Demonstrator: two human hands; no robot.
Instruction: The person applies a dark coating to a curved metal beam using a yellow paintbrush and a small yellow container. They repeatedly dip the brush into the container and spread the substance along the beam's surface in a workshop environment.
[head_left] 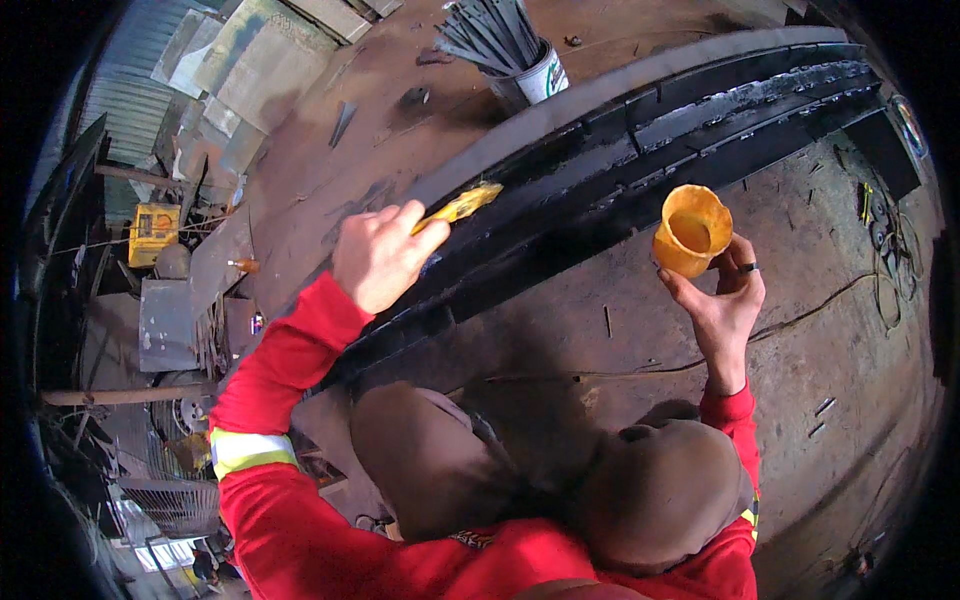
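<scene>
My left hand (385, 250) is closed around a yellow-handled paintbrush (466, 204), its bristles pointing right and coated with something yellowish. The brush is over the near upper part of a long black metal beam (570, 190), which runs diagonally from lower left to upper right; whether the bristles touch it I cannot tell. On the beam's upper side lies a grey flange, and rough, whitish streaks show along its inner channel. To the right, my right hand (728, 305) grips a yellow-orange cup (673, 252) with an uneven rim and amber liquid inside. A dark ring is on one finger.
Beyond the beam stands a bucket (545, 80) full of metal strips. A thin cable (800, 322) crosses the floor at right. Metal sheets (265, 75) and a yellow case (154, 235) are at the left. My bent knees (660, 490) are close below.
</scene>
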